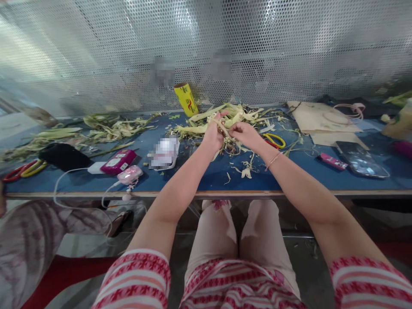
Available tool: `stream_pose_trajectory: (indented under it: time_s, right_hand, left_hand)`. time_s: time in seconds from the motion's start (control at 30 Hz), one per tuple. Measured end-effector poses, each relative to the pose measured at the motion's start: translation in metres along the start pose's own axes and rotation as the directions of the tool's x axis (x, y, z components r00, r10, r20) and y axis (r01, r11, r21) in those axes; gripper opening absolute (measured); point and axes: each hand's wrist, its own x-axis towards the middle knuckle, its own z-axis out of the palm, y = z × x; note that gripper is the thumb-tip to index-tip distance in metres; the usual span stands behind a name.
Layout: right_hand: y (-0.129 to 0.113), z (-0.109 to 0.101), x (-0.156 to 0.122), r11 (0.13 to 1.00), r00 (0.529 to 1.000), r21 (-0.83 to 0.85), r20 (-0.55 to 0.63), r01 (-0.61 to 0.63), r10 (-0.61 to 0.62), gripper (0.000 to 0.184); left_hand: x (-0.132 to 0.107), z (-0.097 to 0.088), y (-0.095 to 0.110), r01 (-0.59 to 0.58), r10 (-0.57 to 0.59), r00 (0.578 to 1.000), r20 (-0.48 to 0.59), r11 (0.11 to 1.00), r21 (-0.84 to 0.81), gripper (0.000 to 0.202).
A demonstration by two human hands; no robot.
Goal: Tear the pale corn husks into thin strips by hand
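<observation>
My left hand is at the middle of the table, its fingers closed round a pale yellowish plant stalk. Close beside it, my right hand pinches the lower end of that stalk between thumb and fingers. Behind and under both hands spreads a heap of pale green and yellow plant strips, partly hidden by the hands. Thin peeled shreds lie on the blue tabletop nearer to me. Just right of my right wrist are yellow-and-red-handled scissors, partly covered.
A yellow tube leans near the perforated metal panel. Left lie a phone, a purple box, a black pouch and other scissors. Right are brown paper and a dark phone. Someone sits at left.
</observation>
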Motion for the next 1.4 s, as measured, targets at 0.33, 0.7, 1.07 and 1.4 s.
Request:
stream_pose_trajectory:
  time_s: [0.33, 0.7, 1.07, 1.4]
  right_hand:
    - [0.007, -0.041, 0.005, 0.943, 0.973, -0.264, -0.054, 0.201, -0.223, 0.014]
    - [0.013, -0.057, 0.004, 0.656, 0.871, -0.637, 0.050, 0.404, -0.488, 0.027]
    - [-0.003, -0.048, -0.006, 0.624, 0.807, -0.646, -0.022, 0.439, -0.590, 0.033]
    - [-0.012, -0.044, -0.011, 0.656, 0.827, -0.618, -0.017, 0.433, -0.562, 0.031]
  left_hand:
    - [0.000, -0.003, -0.003, 0.049, -0.057, 0.997, 0.043, 0.984, 0.171, 0.036]
    - [0.007, -0.013, -0.005, 0.014, -0.039, 0.995, 0.092, 0.966, 0.257, 0.028]
    - [-0.012, -0.005, -0.011, -0.077, 0.001, 0.972, 0.236, 0.947, 0.312, 0.025]
    - [-0.001, -0.010, -0.025, -0.141, 0.051, 0.967, 0.251, 0.924, 0.356, 0.041]
